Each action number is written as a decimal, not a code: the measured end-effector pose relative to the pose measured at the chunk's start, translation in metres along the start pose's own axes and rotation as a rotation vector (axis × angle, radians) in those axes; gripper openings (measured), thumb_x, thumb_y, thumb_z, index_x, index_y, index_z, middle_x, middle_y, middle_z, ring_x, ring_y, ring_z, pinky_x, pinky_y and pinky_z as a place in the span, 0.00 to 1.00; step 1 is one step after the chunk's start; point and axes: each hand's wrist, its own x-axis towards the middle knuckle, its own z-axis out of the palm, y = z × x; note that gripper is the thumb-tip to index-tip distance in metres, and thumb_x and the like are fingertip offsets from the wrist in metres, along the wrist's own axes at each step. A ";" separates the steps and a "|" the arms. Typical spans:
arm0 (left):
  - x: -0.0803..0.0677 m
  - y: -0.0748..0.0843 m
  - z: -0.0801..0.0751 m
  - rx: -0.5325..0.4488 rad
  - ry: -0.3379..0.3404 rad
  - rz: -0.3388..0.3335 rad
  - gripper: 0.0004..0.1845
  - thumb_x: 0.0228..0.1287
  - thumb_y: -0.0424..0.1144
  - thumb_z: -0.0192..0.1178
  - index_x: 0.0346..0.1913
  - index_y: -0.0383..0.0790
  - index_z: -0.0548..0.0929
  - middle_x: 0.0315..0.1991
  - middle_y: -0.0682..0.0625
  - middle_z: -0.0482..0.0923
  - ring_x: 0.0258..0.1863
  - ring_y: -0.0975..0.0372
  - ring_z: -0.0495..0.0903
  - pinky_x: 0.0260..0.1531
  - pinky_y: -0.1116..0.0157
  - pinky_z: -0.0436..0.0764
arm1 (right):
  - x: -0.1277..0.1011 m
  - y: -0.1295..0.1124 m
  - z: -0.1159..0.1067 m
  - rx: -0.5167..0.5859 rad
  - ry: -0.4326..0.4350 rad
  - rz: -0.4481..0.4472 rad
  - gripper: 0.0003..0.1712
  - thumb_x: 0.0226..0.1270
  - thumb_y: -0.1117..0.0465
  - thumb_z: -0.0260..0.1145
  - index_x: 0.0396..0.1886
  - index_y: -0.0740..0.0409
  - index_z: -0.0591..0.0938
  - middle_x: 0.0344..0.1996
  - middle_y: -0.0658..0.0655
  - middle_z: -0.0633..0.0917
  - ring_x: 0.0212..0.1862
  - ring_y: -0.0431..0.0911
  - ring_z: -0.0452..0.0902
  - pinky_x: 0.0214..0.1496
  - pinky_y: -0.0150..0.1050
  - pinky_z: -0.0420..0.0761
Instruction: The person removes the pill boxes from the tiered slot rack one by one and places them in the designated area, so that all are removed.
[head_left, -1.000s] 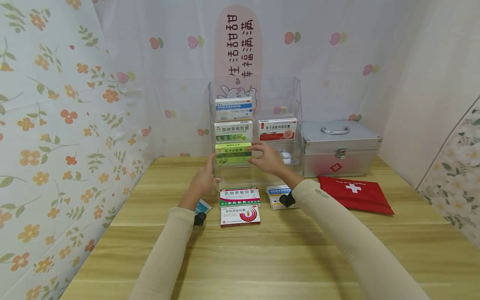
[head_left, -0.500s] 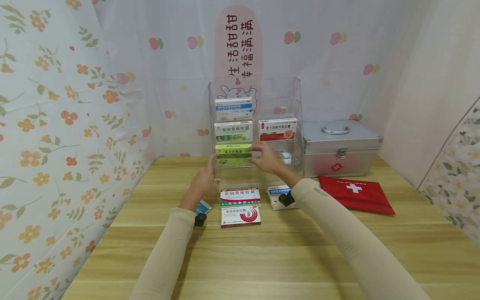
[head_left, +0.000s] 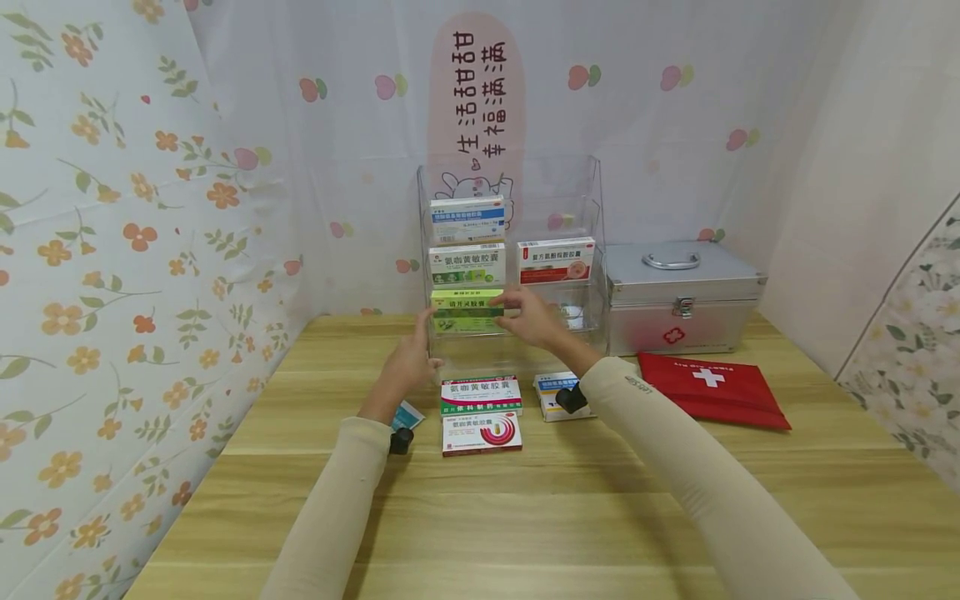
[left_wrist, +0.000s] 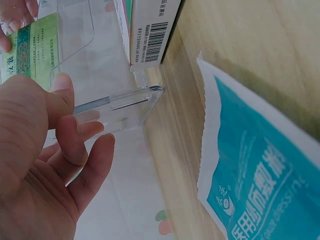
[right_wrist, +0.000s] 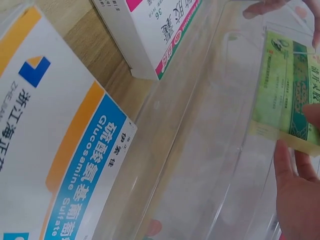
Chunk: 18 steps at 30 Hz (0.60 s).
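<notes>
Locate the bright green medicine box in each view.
Head: green cardboard medicine box in the clear acrylic rack's lowest left pocket, between both hands.
Left wrist: top left corner, behind the acrylic.
Right wrist: right edge, at the fingertips.
Shared landmark: the rack's clear front wall.

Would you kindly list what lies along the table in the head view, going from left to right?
Teal sachet → red-swirl box → blue-and-white box → red first-aid pouch.
</notes>
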 end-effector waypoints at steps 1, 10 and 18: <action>0.000 0.000 0.000 0.000 0.000 -0.001 0.54 0.63 0.31 0.67 0.77 0.58 0.38 0.18 0.45 0.69 0.13 0.59 0.68 0.16 0.66 0.70 | 0.000 0.000 0.000 0.011 -0.005 0.005 0.16 0.66 0.67 0.68 0.53 0.60 0.83 0.64 0.61 0.73 0.63 0.60 0.72 0.58 0.50 0.78; 0.000 -0.002 0.001 -0.004 0.002 -0.002 0.53 0.64 0.31 0.67 0.77 0.58 0.38 0.18 0.45 0.70 0.13 0.59 0.68 0.16 0.66 0.69 | 0.002 0.002 0.004 -0.005 -0.005 -0.042 0.17 0.64 0.71 0.68 0.52 0.62 0.83 0.59 0.62 0.79 0.60 0.60 0.76 0.58 0.49 0.78; 0.000 -0.002 0.002 -0.016 -0.009 0.009 0.54 0.64 0.31 0.67 0.77 0.59 0.37 0.16 0.46 0.68 0.12 0.59 0.66 0.14 0.66 0.67 | -0.001 0.002 0.001 -0.005 0.059 -0.058 0.16 0.64 0.71 0.66 0.52 0.62 0.83 0.59 0.63 0.78 0.59 0.61 0.74 0.58 0.53 0.77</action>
